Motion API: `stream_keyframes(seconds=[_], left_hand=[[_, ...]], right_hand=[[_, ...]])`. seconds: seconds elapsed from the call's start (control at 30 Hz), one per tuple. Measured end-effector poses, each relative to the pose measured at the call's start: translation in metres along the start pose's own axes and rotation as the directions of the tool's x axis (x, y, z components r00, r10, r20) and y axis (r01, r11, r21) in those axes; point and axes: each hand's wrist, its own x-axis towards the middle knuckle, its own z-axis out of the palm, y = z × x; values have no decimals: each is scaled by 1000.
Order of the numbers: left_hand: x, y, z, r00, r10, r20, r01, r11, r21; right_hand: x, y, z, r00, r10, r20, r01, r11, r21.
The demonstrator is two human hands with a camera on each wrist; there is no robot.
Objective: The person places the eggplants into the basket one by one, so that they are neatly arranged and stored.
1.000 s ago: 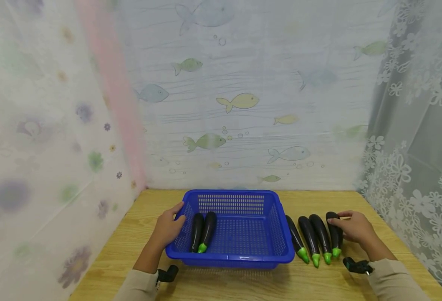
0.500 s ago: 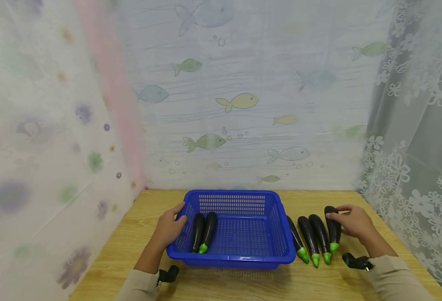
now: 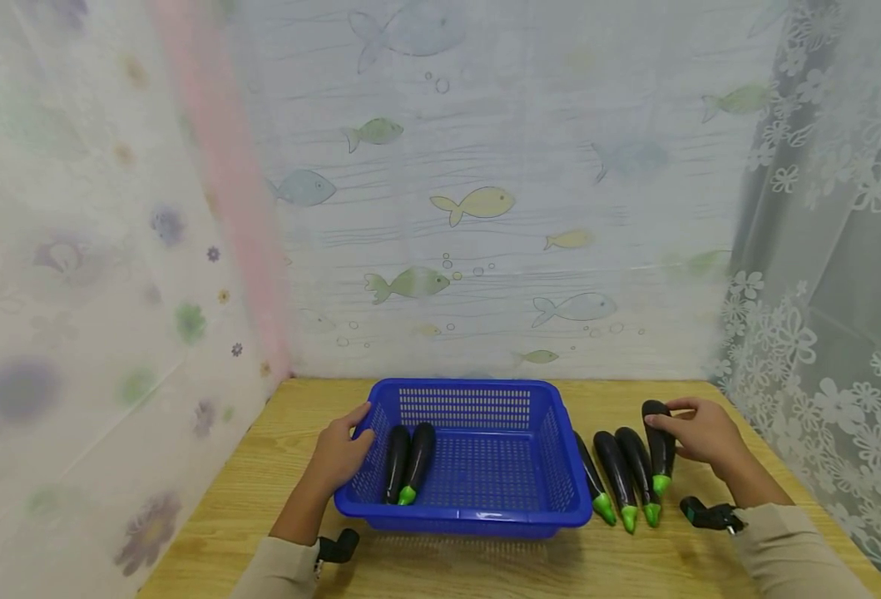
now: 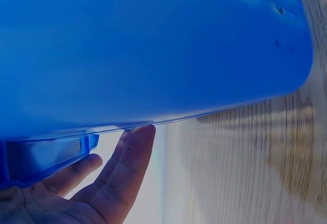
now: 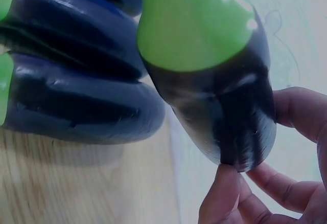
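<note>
At the left side of a blue slotted plastic basket, my left hand grips the rim, thumb inside and fingers outside. In the left wrist view, the fingertips touch the outer face of the basket. My right hand pinches a dark eggplant near its rounded end, its green cap pointing down toward me. The right wrist view shows this eggplant raised off the table, thumb and fingers around its end. Two eggplants lie side by side in the basket's left part.
Right of the basket, three more eggplants lie on the wooden table; the leftmost is partly hidden by the basket. A fish-patterned sheet hangs behind the table, with patterned curtains at both sides.
My right hand has lifted the rightmost eggplant off the table, moving it up and slightly left. The left hand and the basket have shifted very slightly right in view.
</note>
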Motion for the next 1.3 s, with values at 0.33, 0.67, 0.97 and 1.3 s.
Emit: stream_keyframes(seconds=[0.33,0.67,0.97,1.3], left_hand=[[-2,5,2,1000,10,3,-10,1000,-5],[-4,8,5,1000,10,2,-10,1000,-4],[-3,10,7,1000,7,5,-7,1000,10],[-4,11,10,1000,-6,8,6,1000,-12]], right_hand=[[-1,-10,3,999,-33,3,33,999,9],[-3,-30,7,995,-104,2,104,995,2],[-2,-49,13,993,-116,6,116,993,13],[0,-72,23,989,-145,21,144,989,20]])
